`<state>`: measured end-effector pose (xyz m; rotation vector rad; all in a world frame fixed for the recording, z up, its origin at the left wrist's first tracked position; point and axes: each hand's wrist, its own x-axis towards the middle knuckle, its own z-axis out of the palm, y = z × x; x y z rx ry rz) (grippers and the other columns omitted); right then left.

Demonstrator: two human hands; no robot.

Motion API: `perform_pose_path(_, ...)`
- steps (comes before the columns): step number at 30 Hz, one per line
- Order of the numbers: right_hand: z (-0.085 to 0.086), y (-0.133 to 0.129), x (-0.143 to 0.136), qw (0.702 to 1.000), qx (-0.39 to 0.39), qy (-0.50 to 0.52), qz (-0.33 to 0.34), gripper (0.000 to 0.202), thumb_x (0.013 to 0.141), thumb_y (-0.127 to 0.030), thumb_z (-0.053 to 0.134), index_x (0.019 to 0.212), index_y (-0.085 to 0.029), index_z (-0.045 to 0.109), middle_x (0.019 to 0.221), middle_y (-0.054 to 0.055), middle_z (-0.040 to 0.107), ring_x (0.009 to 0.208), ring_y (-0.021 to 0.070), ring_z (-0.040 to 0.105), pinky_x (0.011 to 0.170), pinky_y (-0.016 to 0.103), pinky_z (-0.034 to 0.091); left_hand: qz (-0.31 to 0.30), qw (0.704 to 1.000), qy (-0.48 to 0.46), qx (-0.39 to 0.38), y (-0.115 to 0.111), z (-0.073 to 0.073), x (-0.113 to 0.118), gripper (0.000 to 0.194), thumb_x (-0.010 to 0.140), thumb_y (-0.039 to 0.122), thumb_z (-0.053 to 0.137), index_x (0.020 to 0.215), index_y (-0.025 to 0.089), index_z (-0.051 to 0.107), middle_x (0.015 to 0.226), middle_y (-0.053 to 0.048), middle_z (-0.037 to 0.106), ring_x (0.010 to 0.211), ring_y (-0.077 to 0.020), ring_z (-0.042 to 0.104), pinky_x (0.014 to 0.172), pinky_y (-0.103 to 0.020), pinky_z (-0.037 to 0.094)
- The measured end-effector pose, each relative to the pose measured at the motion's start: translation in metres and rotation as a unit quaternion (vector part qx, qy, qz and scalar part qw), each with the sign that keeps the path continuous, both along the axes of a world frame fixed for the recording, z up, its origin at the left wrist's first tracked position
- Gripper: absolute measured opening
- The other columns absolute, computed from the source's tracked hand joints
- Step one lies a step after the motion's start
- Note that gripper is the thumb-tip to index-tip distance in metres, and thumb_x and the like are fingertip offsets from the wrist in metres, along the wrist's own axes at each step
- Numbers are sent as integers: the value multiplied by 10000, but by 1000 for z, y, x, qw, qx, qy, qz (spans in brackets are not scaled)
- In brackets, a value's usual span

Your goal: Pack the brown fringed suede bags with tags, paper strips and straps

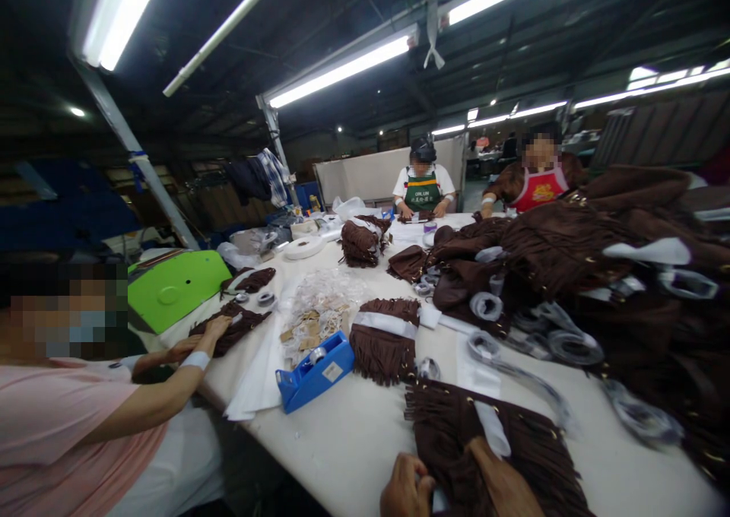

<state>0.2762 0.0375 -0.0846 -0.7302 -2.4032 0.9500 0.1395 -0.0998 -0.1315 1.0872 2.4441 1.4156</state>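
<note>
A dark brown fringed piece [536, 445] lies at the near edge of the table, with a white strip [491, 428] across its upper part. My left hand [406, 486] is at its lower left corner, fingers curled in beside a bit of white material; what they hold is too small to name. My right hand [502, 480] rests on the fringed piece, its fingertips hidden against the brown material. Just beyond lies another fringed bundle [385, 340] with a white band around it, beside a blue tape dispenser [315, 371].
Brown fringed goods [564, 251] are heaped on the right, with coiled wrapped straps [575, 346] among them. Tags in clear plastic [313, 312] lie mid-table. A person in pink [68, 433] works at left; two people sit at the far side.
</note>
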Motion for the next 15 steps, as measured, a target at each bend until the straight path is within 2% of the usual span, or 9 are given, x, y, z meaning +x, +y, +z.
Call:
perform_pose_path(8, -8, 2, 3, 1000, -11, -7, -1, 253, 776, -173, 412, 946, -246, 584, 815, 56, 660, 749, 241, 646, 705, 318, 504, -9, 999, 36, 16, -2, 0, 2, 393, 983, 473, 284, 780, 242, 529, 726, -29, 614, 661, -183, 621, 647, -284, 469)
perform_pose_path(12, -15, 3, 3, 1000, 9, -11, 1, 257, 795, -171, 399, 966, -241, 576, 799, 52, 652, 730, 239, 638, 683, 315, 492, -8, 999, 36, 19, -3, 1, 2, 393, 994, 431, 242, 779, 239, 509, 685, -13, 597, 567, -164, 586, 613, -278, 475)
perform_pose_path(15, -15, 3, 3, 1000, 18, -19, 11, 258, 809, -156, 377, 970, -229, 566, 809, 52, 648, 725, 222, 627, 682, 303, 480, -9, 999, 39, 6, -4, 2, 0, 286, 964, 348, 326, 789, 236, 522, 704, -9, 613, 587, -159, 601, 623, -267, 485)
